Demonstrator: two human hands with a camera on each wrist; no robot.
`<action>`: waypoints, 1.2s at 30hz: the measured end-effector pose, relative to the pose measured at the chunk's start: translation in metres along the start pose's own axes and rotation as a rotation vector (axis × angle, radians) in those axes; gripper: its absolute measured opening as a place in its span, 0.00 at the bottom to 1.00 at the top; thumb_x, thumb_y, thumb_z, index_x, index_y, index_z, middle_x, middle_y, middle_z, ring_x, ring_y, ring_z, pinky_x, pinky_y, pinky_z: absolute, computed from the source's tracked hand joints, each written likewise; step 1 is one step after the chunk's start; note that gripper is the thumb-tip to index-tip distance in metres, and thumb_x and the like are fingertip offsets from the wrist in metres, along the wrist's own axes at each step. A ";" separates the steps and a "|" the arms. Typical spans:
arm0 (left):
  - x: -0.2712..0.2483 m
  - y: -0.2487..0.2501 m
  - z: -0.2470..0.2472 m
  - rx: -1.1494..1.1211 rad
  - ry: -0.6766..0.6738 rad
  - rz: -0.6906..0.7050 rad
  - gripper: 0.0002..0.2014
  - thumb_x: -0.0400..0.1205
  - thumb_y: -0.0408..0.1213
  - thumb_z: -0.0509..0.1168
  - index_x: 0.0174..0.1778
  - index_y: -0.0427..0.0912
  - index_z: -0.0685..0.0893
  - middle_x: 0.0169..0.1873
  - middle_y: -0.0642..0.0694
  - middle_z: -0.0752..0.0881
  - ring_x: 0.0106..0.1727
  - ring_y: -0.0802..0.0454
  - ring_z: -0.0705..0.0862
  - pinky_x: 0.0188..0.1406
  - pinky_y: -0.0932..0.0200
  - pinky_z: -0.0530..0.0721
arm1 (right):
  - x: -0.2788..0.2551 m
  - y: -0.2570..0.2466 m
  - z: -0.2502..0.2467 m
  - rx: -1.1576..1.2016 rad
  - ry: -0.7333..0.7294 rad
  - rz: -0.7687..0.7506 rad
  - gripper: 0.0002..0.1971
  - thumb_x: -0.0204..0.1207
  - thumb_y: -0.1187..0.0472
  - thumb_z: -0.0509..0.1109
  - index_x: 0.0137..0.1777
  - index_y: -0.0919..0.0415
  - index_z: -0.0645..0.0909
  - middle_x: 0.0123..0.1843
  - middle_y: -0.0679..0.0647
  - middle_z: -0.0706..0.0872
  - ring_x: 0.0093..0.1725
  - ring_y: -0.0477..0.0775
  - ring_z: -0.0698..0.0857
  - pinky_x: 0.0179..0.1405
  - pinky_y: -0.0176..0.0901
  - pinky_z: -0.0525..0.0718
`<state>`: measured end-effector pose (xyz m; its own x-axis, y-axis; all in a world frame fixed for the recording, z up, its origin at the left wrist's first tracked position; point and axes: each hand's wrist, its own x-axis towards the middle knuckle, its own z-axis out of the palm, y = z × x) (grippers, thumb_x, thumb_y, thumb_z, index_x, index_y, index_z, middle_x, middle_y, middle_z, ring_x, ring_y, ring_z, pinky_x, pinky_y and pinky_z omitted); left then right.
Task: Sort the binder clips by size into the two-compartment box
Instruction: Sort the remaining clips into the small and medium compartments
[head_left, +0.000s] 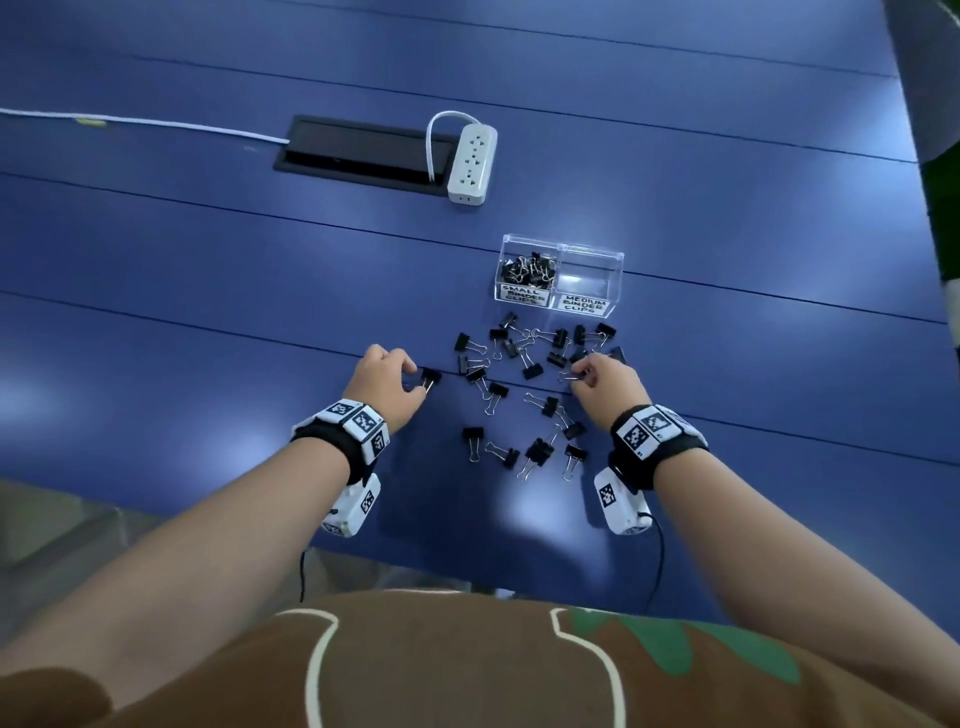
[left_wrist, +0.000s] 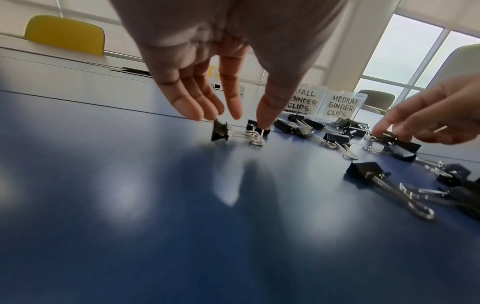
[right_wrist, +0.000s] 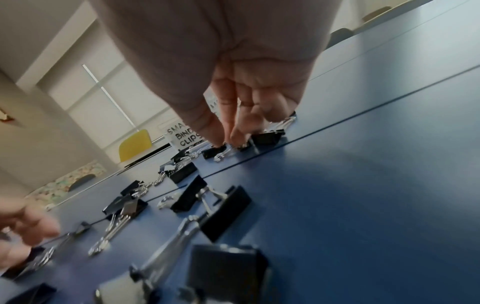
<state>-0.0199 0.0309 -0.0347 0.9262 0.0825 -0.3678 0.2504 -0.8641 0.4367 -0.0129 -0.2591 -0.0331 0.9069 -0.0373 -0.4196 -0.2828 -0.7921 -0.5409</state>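
Several black binder clips (head_left: 524, 395) lie scattered on the blue table (head_left: 208, 270) in front of a clear two-compartment box (head_left: 584, 307). Its left half, labelled small, holds several clips (head_left: 529, 270); the right half, labelled medium, looks empty. My left hand (head_left: 418, 382) reaches down at the left of the scatter. Its fingertips (left_wrist: 207, 117) and thumb pinch the two ends of one clip (left_wrist: 221, 131) that lies on the table. My right hand (head_left: 581, 371) is at the right side of the scatter, thumb and forefinger pinching the wire handle of a clip (right_wrist: 221, 153).
A white power strip (head_left: 471, 161) and a black cable hatch (head_left: 358, 153) sit farther back, with a white cable (head_left: 156, 123) running left. The table's front edge is close to my body. A yellow chair (left_wrist: 64, 34) stands beyond the table.
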 end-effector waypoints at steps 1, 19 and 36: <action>-0.001 -0.002 -0.001 0.007 -0.041 -0.009 0.12 0.76 0.41 0.70 0.52 0.44 0.79 0.56 0.45 0.76 0.53 0.45 0.81 0.56 0.49 0.84 | 0.002 -0.002 0.000 0.018 0.024 0.025 0.11 0.77 0.64 0.62 0.58 0.58 0.81 0.40 0.49 0.80 0.43 0.53 0.80 0.47 0.40 0.77; -0.008 -0.015 0.001 -0.043 -0.206 0.133 0.14 0.74 0.34 0.73 0.53 0.40 0.80 0.49 0.48 0.72 0.45 0.48 0.79 0.56 0.52 0.83 | -0.001 -0.063 0.054 -0.161 -0.091 -0.154 0.16 0.76 0.65 0.63 0.63 0.54 0.79 0.51 0.53 0.75 0.48 0.57 0.80 0.56 0.51 0.83; 0.008 0.010 -0.006 -0.524 -0.239 0.048 0.06 0.80 0.32 0.66 0.39 0.45 0.78 0.34 0.46 0.87 0.32 0.54 0.83 0.25 0.70 0.76 | -0.041 -0.073 0.086 -0.073 -0.159 -0.107 0.11 0.69 0.59 0.71 0.48 0.59 0.74 0.52 0.58 0.77 0.50 0.62 0.80 0.49 0.46 0.77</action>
<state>-0.0077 0.0257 -0.0282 0.8661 -0.1177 -0.4858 0.3719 -0.4975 0.7837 -0.0563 -0.1478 -0.0389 0.8685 0.1418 -0.4750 -0.1586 -0.8284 -0.5372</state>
